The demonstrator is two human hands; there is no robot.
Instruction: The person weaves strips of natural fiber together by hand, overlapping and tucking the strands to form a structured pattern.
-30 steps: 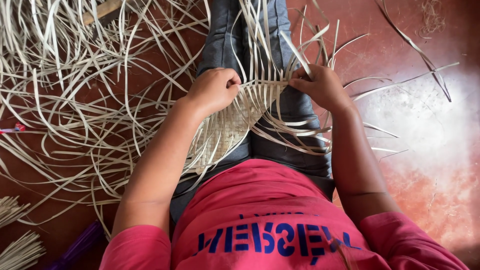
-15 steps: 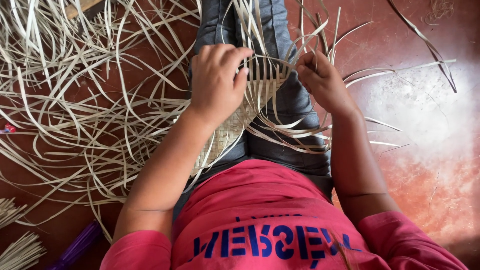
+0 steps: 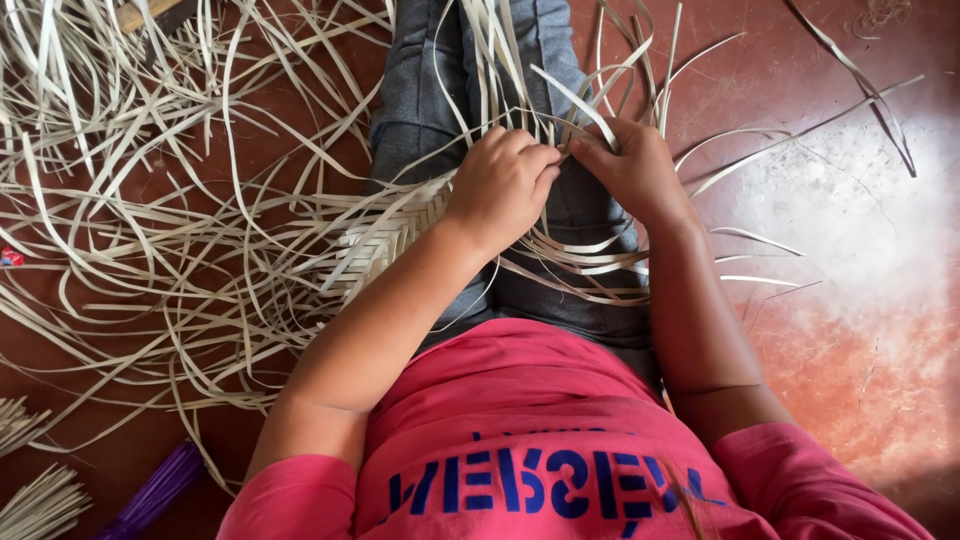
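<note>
— Strips (image 3: 560, 100), pale and flat, are what both hands are on; I see them fanning up from my lap and out over the floor (image 3: 850, 230).

— Any containers in view?

— I can't make out a single box, basket or bowl. What holds the loose strips is just the red floor, and the only finished piece is the woven mat (image 3: 385, 240), which lies across my grey trousers (image 3: 420, 110) and runs under my left forearm.

— Where are the hands against it?

— My left hand (image 3: 500, 185) is curled into a loose fist at the mat's upper edge, fingers folded down onto the strips there. My right hand (image 3: 635, 170) sits just beside it, knuckle to knuckle, with thumb and fingers pinching a strip that stands up and leans away to the left. Both hands are pressed close together over my thighs, right where the woven part ends and the loose ends begin.

— And the rest of the strips?

— Most spread in a tangle on the floor to my left, a few curl out to the right past my wrist, and several rise straight ahead between my legs.

— Anything else near?

— A purple bundle (image 3: 155, 490) lies at the lower left, well apart from the hands, with two pale bundles of thin sticks (image 3: 40, 500) next to it. My pink shirt (image 3: 540, 440) fills the bottom.
</note>
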